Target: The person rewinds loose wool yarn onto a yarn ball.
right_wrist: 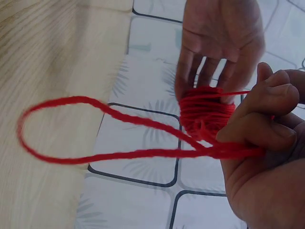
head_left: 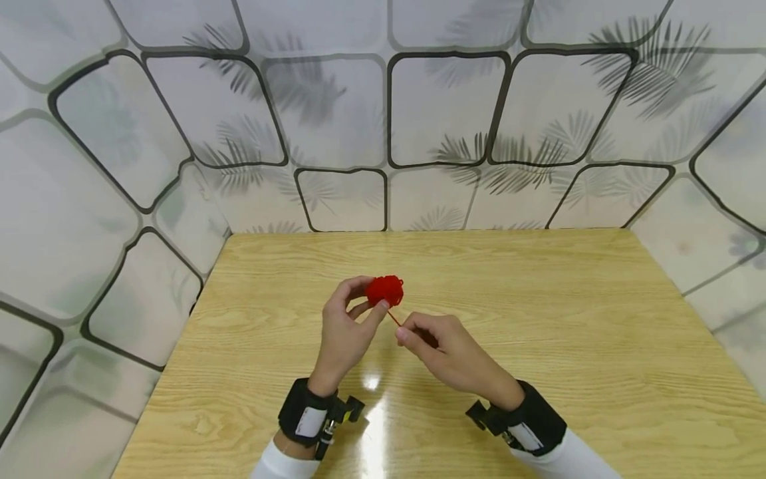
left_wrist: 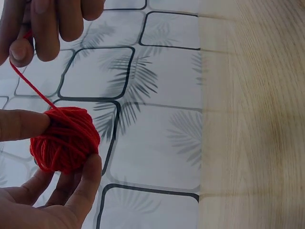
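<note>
A small ball of red yarn (head_left: 385, 291) is held up over the table by my left hand (head_left: 347, 332), its thumb on one side and fingers on the other. From the ball a short taut strand (left_wrist: 33, 87) runs to my right hand (head_left: 449, 349), which pinches it between thumb and curled fingers. In the right wrist view a loop of red yarn (right_wrist: 119, 155) hangs out from the right hand (right_wrist: 267, 138). Part of the strand inside that hand is hidden by the fingers.
The light wooden table (head_left: 538, 286) spreads under both hands. Behind it and at the sides stands a pale curtain (head_left: 443, 106) with dark outlined shapes and leaf prints. Each wrist wears a black band (head_left: 541, 419) with a small camera.
</note>
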Available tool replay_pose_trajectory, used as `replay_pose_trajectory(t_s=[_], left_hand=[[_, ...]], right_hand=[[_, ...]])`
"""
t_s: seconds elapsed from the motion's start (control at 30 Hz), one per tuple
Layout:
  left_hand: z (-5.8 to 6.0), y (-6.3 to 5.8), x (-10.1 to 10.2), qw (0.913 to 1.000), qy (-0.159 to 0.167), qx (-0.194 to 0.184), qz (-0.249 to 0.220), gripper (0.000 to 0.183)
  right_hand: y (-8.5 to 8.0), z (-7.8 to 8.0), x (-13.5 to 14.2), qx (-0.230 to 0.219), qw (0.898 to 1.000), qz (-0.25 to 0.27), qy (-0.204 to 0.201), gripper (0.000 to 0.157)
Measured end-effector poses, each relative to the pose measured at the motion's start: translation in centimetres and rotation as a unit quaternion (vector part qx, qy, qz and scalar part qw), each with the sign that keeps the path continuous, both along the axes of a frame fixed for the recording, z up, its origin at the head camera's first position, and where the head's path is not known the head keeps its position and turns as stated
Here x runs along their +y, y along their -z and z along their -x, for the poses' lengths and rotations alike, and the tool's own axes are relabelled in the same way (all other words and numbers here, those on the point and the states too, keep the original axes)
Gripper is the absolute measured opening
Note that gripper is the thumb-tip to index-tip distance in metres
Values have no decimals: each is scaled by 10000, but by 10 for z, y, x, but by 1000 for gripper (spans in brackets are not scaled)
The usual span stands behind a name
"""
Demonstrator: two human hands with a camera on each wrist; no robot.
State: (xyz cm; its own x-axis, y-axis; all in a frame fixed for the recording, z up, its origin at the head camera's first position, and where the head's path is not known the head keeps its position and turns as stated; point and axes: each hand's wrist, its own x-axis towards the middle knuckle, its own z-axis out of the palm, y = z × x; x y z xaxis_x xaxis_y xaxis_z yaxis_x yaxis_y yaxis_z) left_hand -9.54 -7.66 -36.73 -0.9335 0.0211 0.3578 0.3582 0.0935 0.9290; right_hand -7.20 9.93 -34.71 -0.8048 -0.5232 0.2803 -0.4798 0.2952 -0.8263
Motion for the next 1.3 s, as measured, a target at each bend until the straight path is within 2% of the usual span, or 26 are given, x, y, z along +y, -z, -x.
replay_pose_trajectory(t_s=[0.27,0.5,0.67,0.77,0.93,1.13,1.3], left_hand=[[1,4,-1,9989,366,-226,205,38],[-1,2,-2,9950,765,-426,471,37],[-2,4,-3,9919,960,-633,537,38],[2,15,-3,9916,960,-705,512,39],[9,31,-5,9912,919,-766,563,39],[9,33,-6,9903,988,-752,625,37],[7,33,-6,9875,1051,-901,757,38]], right_hand=[[9,8,5,326,9994,106,36,11],[-5,12,10,461,9983,340,144,7],[-16,14,15,3,9983,586,22,8],[-22,15,18,-298,9973,668,-16,9],[-32,19,23,-483,9960,752,-8,10],[-42,21,27,-515,9953,818,42,11],[-47,24,30,-603,9943,873,123,13]])
